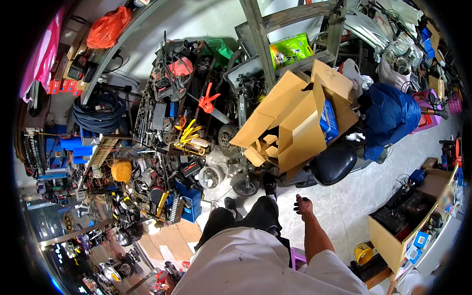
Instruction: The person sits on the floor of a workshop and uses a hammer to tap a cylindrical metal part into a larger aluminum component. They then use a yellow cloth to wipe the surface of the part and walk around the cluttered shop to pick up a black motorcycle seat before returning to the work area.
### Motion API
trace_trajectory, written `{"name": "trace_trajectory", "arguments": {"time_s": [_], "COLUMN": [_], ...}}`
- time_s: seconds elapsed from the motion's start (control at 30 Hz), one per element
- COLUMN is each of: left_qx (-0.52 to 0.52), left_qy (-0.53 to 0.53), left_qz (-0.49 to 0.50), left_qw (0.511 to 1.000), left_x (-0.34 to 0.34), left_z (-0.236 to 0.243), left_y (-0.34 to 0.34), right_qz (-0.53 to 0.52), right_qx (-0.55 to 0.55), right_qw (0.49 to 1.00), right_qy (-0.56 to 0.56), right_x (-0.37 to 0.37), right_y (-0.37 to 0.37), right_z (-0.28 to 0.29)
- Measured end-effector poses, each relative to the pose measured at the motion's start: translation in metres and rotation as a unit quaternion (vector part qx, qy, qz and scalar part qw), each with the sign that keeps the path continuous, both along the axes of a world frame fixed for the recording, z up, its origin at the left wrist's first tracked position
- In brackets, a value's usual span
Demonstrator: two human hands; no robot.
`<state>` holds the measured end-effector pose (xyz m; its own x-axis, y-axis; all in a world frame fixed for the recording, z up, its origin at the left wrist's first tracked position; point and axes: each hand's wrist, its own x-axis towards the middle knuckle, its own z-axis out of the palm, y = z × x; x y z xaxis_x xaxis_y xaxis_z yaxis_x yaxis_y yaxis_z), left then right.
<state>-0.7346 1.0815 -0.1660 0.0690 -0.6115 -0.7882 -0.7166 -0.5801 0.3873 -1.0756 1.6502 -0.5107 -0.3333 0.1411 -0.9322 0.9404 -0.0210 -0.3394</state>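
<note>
My right hand [302, 204] hangs beside my right thigh, fingers loosely spread, holding nothing. It is nearest my dark trouser leg [263, 214] and the pale tiled floor [339, 196]. My left hand is not in view. Below me I see my white shirt [255, 265] and my black shoes [269, 184]. Straight ahead stands an open cardboard box [295, 123] resting on a scooter with a black seat [333, 162].
A cluttered tool bench [167, 147] with pliers, clamps and a yellow cord reel [121, 170] fills the left. A blue cloth bundle [391, 118] lies right of the box. A wooden crate of parts [403, 221] stands at lower right, a purple stool [296, 256] behind me.
</note>
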Motion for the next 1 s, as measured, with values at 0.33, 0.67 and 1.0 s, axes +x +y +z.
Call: {"name": "trace_trajectory", "arguments": {"time_s": [0.33, 0.67, 1.0], "left_qx": [-0.014, -0.027, -0.023], "left_qy": [-0.006, 0.017, 0.071], "left_qz": [0.002, 0.025, 0.093], "left_qw": [1.000, 0.999, 0.993], "left_x": [-0.039, -0.045, -0.004], "left_z": [0.023, 0.032, 0.002], "left_y": [0.014, 0.032, 0.052], "right_qz": [-0.025, -0.021, 0.038], "right_qx": [-0.013, -0.024, -0.007], "right_qw": [0.999, 0.999, 0.999], "right_qy": [-0.020, -0.022, -0.019], "right_x": [0.002, -0.012, -0.027], "right_y": [0.025, 0.025, 0.027], "right_z": [-0.017, -0.015, -0.006]}}
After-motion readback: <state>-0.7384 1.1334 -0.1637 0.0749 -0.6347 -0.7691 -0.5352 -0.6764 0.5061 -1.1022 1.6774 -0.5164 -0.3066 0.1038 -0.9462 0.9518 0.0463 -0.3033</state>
